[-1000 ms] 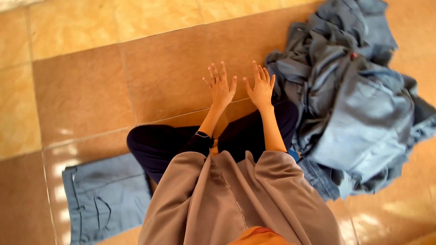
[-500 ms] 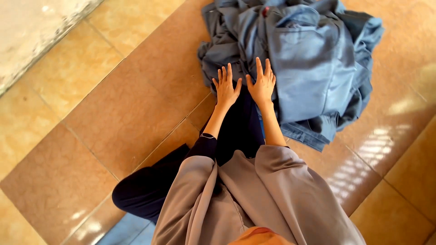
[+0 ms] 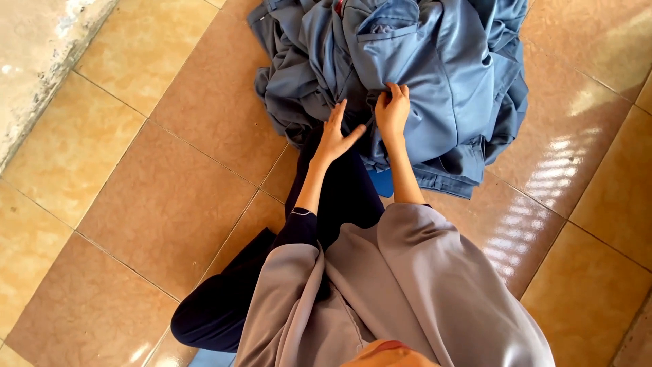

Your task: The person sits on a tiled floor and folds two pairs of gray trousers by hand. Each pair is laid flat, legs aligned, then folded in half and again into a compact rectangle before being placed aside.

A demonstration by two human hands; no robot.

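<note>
A heap of blue-grey garments (image 3: 421, 75) lies on the tiled floor ahead of me. My right hand (image 3: 392, 112) rests on the near edge of the heap with its fingers curled into the cloth. My left hand (image 3: 336, 134) is flat and spread, touching the heap's near left edge just above my dark trouser leg (image 3: 339, 197). Wide grey sleeves (image 3: 407, 285) cover both my arms up to the forearms.
Glossy tan floor tiles (image 3: 156, 204) stretch all around. A pale rough concrete strip (image 3: 41, 47) runs along the top left. A small bit of light blue cloth (image 3: 210, 359) shows at the bottom edge under my leg.
Both hands went forward from above my leg onto the pile. The right hand's fingers closed into the cloth. The view swung, bringing the heap closer to centre.
</note>
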